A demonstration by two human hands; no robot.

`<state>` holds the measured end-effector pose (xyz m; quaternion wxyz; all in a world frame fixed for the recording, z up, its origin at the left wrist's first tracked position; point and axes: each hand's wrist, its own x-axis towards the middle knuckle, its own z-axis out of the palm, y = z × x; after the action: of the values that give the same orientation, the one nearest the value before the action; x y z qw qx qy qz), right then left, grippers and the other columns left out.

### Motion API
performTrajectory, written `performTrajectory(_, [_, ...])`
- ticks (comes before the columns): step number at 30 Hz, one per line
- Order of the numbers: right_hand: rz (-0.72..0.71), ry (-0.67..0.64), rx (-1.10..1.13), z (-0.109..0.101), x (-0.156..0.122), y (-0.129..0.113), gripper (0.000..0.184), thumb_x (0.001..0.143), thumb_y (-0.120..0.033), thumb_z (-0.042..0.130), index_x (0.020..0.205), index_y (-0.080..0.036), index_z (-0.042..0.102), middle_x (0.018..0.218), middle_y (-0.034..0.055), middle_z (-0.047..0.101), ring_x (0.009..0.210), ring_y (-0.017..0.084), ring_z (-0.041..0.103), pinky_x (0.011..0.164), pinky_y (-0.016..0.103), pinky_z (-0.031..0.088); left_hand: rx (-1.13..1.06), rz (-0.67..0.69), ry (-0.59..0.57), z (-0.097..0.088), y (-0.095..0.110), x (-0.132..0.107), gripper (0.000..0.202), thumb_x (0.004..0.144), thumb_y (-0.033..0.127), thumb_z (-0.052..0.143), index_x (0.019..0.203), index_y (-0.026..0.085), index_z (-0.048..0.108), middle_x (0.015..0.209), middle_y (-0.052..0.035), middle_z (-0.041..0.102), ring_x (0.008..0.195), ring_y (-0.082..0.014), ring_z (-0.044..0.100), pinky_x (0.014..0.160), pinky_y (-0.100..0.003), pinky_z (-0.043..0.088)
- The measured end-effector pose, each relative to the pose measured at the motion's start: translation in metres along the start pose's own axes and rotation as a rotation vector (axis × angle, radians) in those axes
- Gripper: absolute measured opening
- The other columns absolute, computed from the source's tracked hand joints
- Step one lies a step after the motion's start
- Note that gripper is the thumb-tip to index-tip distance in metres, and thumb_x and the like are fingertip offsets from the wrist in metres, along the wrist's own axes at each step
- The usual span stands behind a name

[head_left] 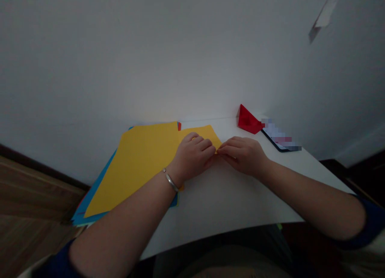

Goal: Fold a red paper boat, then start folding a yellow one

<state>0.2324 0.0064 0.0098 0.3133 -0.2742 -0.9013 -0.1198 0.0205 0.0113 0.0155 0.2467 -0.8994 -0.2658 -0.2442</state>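
Observation:
My left hand, with a silver bangle on its wrist, has its fingers curled and pressed down on a small yellow sheet of paper on the white table. My right hand meets it fingertip to fingertip and pinches the same sheet's near corner. Most of that sheet is hidden under my hands.
A stack of coloured paper with a large yellow sheet on top and blue sheets below lies at the left, overhanging the table's edge. A folded red paper shape and a phone lie at the back right, by the white wall.

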Motion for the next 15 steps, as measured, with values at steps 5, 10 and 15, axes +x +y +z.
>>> performTrajectory(5, [0.014, 0.01, 0.143, 0.001, 0.0, 0.004, 0.015, 0.091, -0.024, 0.055, 0.088, -0.023, 0.069, 0.089, 0.0023, 0.075, 0.08, 0.017, 0.066, 0.069, 0.03, 0.049, 0.036, 0.022, -0.041, -0.002, 0.001, 0.001, 0.015, 0.086, 0.026, 0.052, 0.075, 0.02, 0.061, 0.071, -0.0016, 0.06, 0.066, -0.0174, 0.05, 0.07, -0.034, 0.037])
performTrajectory(10, [0.087, 0.126, 0.255, 0.0, 0.0, 0.01, 0.009, 0.086, -0.021, 0.06, 0.086, -0.024, 0.069, 0.083, 0.0023, 0.074, 0.079, 0.018, 0.066, 0.07, 0.031, 0.05, 0.041, -0.043, -0.127, -0.002, -0.006, -0.001, 0.011, 0.082, 0.025, 0.054, 0.077, 0.02, 0.061, 0.076, -0.0032, 0.06, 0.068, -0.0185, 0.052, 0.072, -0.035, 0.039])
performTrajectory(15, [0.192, 0.259, 0.239, -0.009, -0.001, 0.018, 0.008, 0.085, -0.022, 0.06, 0.084, -0.023, 0.069, 0.081, 0.0038, 0.072, 0.076, 0.018, 0.065, 0.069, 0.033, 0.051, 0.036, -0.147, -0.192, -0.002, -0.013, -0.006, 0.008, 0.08, 0.023, 0.054, 0.079, 0.019, 0.061, 0.08, -0.0045, 0.062, 0.069, -0.0187, 0.053, 0.072, -0.035, 0.04])
